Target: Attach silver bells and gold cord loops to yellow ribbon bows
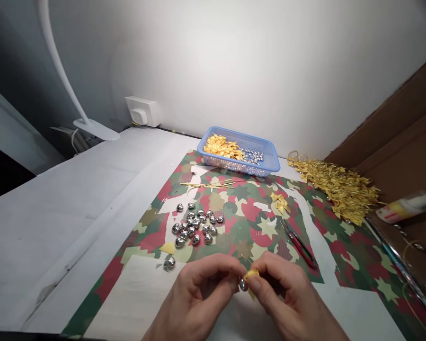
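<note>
My left hand (208, 293) is closed in a pinch, its fingertips at the side of a small shiny silver bell (243, 284). Close against it, my right hand (286, 291) pinches a yellow ribbon bow (251, 274) between thumb and index finger. The bell hangs right beside the bow. A thin gold wire (246, 260) curves up between the two hands; where its ends go is hidden by the fingers. Left of my hands, several loose silver bells (191, 231) lie in a cluster, with a single bell (169, 263) nearer to me.
Red-handled pliers (300, 244) lie at right, below a few yellow bows (280, 203). Gold wires (209, 185) lie farther back, before a blue basket (274, 163) of bows and bells. Finished-looking gold pieces (341, 189) are heaped at right, near a bottle (406, 208). A lamp (95, 130) stands left.
</note>
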A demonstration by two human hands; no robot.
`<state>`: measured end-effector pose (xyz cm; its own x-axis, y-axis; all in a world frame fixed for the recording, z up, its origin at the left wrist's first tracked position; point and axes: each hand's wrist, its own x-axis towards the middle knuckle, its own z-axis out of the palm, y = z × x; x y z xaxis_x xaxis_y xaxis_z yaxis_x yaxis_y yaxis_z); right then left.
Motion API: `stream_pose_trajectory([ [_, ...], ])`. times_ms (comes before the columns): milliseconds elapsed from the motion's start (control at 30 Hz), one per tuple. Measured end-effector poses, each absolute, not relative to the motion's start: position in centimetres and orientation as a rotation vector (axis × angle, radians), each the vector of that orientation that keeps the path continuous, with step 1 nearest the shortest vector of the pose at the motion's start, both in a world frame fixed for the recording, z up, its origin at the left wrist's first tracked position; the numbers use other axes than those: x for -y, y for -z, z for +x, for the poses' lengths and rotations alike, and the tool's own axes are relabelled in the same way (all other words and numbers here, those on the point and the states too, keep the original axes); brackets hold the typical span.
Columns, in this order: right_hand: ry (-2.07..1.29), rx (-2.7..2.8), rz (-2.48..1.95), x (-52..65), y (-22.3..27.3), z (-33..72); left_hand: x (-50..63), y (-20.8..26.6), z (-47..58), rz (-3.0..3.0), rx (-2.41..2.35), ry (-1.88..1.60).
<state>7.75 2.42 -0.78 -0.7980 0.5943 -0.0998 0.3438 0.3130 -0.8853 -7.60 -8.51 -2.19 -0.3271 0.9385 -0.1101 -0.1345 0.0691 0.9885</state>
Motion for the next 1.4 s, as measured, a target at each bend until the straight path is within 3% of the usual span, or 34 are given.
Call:
stream_pose_trajectory([
  [233, -1.378, 2.149, -0.875, -0.7, 2.1, 7.2, 9.0, 1.3, -7.7, 0.796, -1.361, -1.387],
  [533, -1.856, 1.929, -1.044, -1.3, 1.8, 7.3, 8.8, 2.0, -7.7, 0.642, -1.211, -1.383],
  [700, -1.946, 1.847, -1.05, -1.0, 1.8, 7.3, 8.8, 1.9, -7.9, 0.608, -1.147, -1.348],
  [1133, -1.353, 1.872, -0.757, 0.3, 3.9, 7.2, 8.6, 1.5, -7.8, 0.456, -1.014, -1.398],
  [1400, -1.272, 1.909, -0.79, 0.9, 4.1, 6.8, 8.5, 2.5, -8.0, 0.454, -1.029, -1.422],
])
